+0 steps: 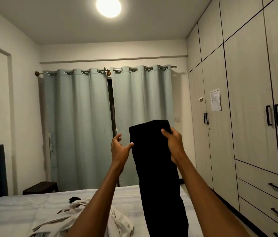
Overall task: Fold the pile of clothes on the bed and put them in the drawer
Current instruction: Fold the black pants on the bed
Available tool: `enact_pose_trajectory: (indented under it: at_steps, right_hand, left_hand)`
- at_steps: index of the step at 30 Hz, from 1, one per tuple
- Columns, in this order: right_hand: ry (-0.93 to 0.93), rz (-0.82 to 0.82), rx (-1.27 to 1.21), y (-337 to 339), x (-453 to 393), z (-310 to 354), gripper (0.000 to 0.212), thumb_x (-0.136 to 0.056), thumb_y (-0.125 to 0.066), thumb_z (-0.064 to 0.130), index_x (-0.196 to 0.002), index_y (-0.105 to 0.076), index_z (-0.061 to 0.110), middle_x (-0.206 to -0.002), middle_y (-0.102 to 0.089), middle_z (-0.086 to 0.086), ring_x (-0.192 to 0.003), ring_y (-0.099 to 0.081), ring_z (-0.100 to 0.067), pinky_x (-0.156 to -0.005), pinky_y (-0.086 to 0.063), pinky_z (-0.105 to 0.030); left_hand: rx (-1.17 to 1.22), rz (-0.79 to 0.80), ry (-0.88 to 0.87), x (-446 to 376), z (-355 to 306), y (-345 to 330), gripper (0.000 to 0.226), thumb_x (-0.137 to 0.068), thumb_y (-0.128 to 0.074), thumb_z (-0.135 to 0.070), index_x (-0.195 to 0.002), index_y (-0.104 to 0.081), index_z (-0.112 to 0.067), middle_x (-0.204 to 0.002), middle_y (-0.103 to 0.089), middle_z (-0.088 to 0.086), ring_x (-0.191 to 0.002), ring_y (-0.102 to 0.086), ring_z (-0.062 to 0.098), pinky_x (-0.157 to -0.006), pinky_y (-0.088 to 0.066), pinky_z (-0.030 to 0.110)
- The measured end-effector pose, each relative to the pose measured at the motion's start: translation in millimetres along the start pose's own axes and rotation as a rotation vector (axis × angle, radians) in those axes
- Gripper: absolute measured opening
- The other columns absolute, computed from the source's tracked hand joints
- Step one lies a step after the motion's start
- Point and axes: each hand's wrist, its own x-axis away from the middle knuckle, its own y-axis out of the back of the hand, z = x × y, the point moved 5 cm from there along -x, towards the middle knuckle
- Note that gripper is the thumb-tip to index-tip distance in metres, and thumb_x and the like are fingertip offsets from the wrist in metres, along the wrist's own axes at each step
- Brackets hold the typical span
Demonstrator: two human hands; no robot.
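Right now you are holding the black trousers (157,168) up at centre frame, right hand (173,142) pinching the top edge, left hand (119,147) spread and empty beside it, so next you likely need it gripping the opposite edge above the bed (24,207).

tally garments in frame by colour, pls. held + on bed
Black: 2, the black garment held up by the right hand, and a small black item on the bed
Beige: 1 crumpled beige heap on the bed; cannot tell whether it is more than one piece
Total: 3
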Motion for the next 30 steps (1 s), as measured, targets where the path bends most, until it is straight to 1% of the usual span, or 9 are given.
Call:
enact_pose_trajectory:
  at_steps: [3, 7, 9, 11, 15, 18, 21, 25, 30]
  right_hand:
    - [-0.086, 0.151, -0.148, 2, -5, 25, 0.024, -0.098, -0.06, 0.013, -0.121, -0.067, 0.007, -0.116, -0.072, -0.018, -0.105, -0.069, -0.035, -0.097, -0.055, -0.044]
    - [-0.065, 0.261, -0.191, 1, -11, 62, 0.03, -0.098, -0.061, 0.017, -0.126, -0.064, 0.005, -0.119, -0.071, -0.018, -0.108, -0.069, -0.032, -0.097, -0.055, -0.04]
    - [0.019, 0.206, -0.099, 5, -18, 79, 0.025, -0.1, -0.059, 0.018, -0.122, -0.065, 0.009, -0.117, -0.073, -0.013, -0.105, -0.071, -0.026, -0.09, -0.058, -0.035]
    - [0.165, 0.106, 0.235, 12, -29, 100, 0.024, -0.102, -0.057, 0.026, -0.122, -0.065, 0.014, -0.114, -0.073, -0.007, -0.102, -0.071, -0.022, -0.085, -0.058, -0.031]
    - [0.408, -0.038, 1.181, 17, -55, 150, 0.039, -0.099, -0.052, 0.05, -0.122, -0.064, 0.022, -0.108, -0.072, -0.007, -0.1, -0.066, -0.03, -0.076, -0.051, -0.037]
    - [0.092, 0.126, 0.967, 15, -59, 157, 0.038, -0.102, -0.048, 0.048, -0.132, -0.054, 0.024, -0.116, -0.065, -0.006, -0.098, -0.065, -0.029, -0.069, -0.055, -0.036]
    - [-0.293, 0.27, 0.61, 22, -42, 128, 0.033, -0.105, -0.048, 0.04, -0.131, -0.054, 0.02, -0.116, -0.062, -0.004, -0.091, -0.064, -0.02, -0.056, -0.058, -0.029]
    - [-0.588, 0.349, 0.582, 49, -35, 66, 0.037, -0.102, -0.054, 0.039, -0.128, -0.061, 0.014, -0.111, -0.066, -0.006, -0.093, -0.066, -0.018, -0.058, -0.06, -0.027]
    - [-0.793, 0.32, 0.648, 73, -56, -45, 0.036, -0.103, -0.051, 0.041, -0.118, -0.057, 0.008, -0.113, -0.057, -0.009, -0.102, -0.062, -0.033, -0.074, -0.062, -0.048]
  left_hand:
    - [0.032, 0.278, 0.221, -4, 9, 1, 0.096, -0.09, -0.07, -0.034, -0.159, -0.005, -0.017, -0.162, -0.022, 0.012, -0.146, -0.028, 0.032, -0.117, -0.024, 0.045]
    - [0.085, 0.446, 0.138, -16, -39, -8, 0.04, -0.094, -0.063, -0.026, -0.132, -0.057, -0.013, -0.127, -0.067, 0.01, -0.115, -0.064, 0.025, -0.096, -0.049, 0.035]
    - [0.048, 0.41, 0.09, -22, -68, -10, 0.029, -0.094, -0.064, -0.024, -0.119, -0.065, -0.009, -0.112, -0.073, 0.01, -0.1, -0.071, 0.024, -0.084, -0.054, 0.027]
    - [-0.027, 0.29, 0.003, -29, -99, -7, 0.027, -0.094, -0.066, -0.026, -0.115, -0.065, -0.009, -0.104, -0.073, 0.006, -0.087, -0.07, 0.015, -0.071, -0.055, 0.017]
    - [-0.183, 0.103, -0.074, -43, -145, -6, 0.029, -0.092, -0.068, -0.039, -0.109, -0.064, -0.017, -0.091, -0.068, -0.001, -0.069, -0.061, 0.01, -0.064, -0.05, 0.023]
    - [-0.333, 0.246, 0.135, -46, -154, -8, 0.033, -0.093, -0.064, -0.044, -0.102, -0.061, -0.012, -0.085, -0.061, 0.002, -0.052, -0.046, 0.008, -0.047, -0.036, 0.021]
    - [-0.456, 0.493, 0.278, -44, -142, -2, 0.042, -0.091, -0.067, -0.046, -0.113, -0.064, -0.01, -0.105, -0.067, 0.007, -0.049, -0.047, 0.006, -0.039, -0.034, 0.015]
    - [-0.554, 0.712, 0.48, -43, -85, 5, 0.059, -0.085, -0.074, -0.045, -0.129, -0.061, -0.008, -0.107, -0.066, 0.006, -0.046, -0.046, 0.006, -0.037, -0.035, 0.013]
    - [-0.445, 0.75, 0.789, -59, 36, -29, 0.059, -0.094, -0.064, -0.037, -0.14, -0.042, -0.005, -0.137, -0.057, 0.02, -0.088, -0.074, 0.034, -0.042, -0.051, 0.02]
